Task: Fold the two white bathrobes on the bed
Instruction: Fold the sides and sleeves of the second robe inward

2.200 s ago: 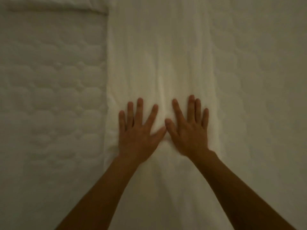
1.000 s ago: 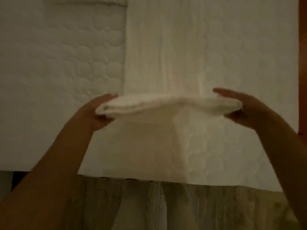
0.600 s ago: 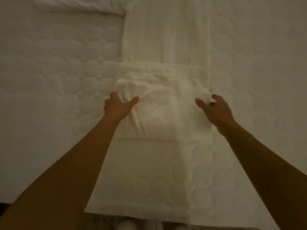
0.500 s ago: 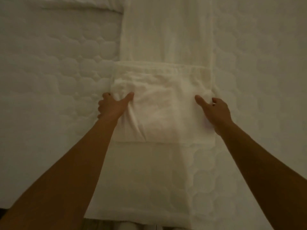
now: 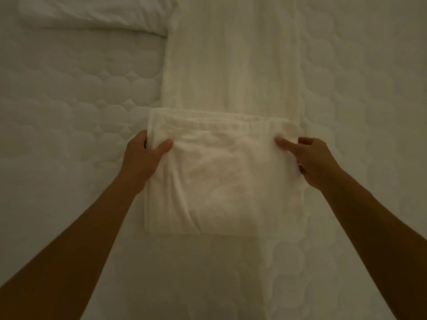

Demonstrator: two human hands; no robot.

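A white quilted bed [image 5: 69, 100] fills the dim view, with a second white piece [image 5: 92, 15] bunched at its far left. A long bathrobe [image 5: 231, 65] stretches away from the hands, its near end doubled into a thick fold [image 5: 221, 176]. The left hand [image 5: 143, 158] pinches the fold's left edge, thumb on top; the right hand [image 5: 312, 160] grips the right edge likewise.

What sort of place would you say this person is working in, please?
Probably a bedroom, perhaps a hotel room: a quilted white bed cover, a pillow at the top left, and a white bathrobe being folded.
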